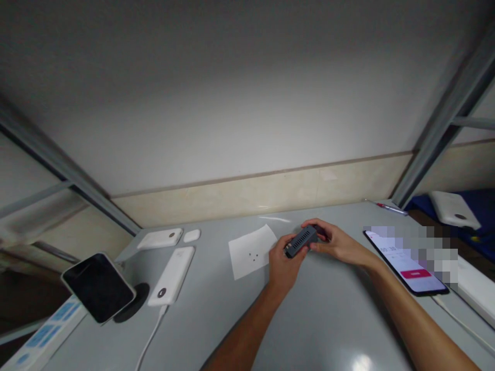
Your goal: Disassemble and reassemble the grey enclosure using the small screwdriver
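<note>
Between my two hands is a small dark grey vented box [302,240], held just above the table. Rows of slots run along its upper face, and small metal-looking ports show at its near left end. My left hand [284,260] grips that end, fingers closed around it. My right hand [329,242] is closed on the far right end, with the thumb along the lower side. A white sheet of paper [242,252] lies left of my left hand. Several tiny dark pieces, perhaps screws, rest on it.
White power banks [176,273] and a small white case [192,236] lie to the left. Nearby, a phone [98,287] leans on a stand beside a power strip [50,332]. Rightward are another lit phone [402,263] with a cable and a pen-like screwdriver [391,208].
</note>
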`<state>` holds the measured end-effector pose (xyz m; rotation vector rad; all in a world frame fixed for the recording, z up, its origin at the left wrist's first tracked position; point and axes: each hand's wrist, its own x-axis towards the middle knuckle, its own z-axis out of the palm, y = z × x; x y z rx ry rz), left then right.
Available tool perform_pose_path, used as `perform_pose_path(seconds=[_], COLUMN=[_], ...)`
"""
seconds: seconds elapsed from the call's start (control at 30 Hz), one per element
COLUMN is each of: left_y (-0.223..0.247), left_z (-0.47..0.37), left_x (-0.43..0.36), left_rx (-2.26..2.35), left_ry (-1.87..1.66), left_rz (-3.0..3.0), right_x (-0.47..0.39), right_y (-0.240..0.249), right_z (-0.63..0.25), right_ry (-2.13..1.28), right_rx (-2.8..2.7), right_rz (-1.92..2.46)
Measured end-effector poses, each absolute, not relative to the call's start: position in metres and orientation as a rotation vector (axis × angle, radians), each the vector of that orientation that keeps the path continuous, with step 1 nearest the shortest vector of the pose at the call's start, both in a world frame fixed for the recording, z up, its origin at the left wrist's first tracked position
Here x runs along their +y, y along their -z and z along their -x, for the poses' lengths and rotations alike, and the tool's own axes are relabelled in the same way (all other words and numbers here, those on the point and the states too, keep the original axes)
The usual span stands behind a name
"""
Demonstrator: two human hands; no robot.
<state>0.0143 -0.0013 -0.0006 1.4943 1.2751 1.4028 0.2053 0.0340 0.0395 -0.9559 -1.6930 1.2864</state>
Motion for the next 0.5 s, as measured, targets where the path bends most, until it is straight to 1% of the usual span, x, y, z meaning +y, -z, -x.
perform_pose_path(seconds=[0.27,0.5], left_y=[-0.0038,-0.0057], left_z=[-0.0133,-0.0139], left_x=[-0.0001,-0.0009], left_rx=[1.265,1.25], left_ry=[-1.413,-1.38], left_rz=[-1.439,-1.45], right_x=[0.0372,0.0352], right_y=[-0.0293,-0.0314], right_z=[-0.2042,-0.2101], right_ry=[-1.159,-1.236], right_rx=[-1.702,-1.7], right_rz=[1.014,1.007])
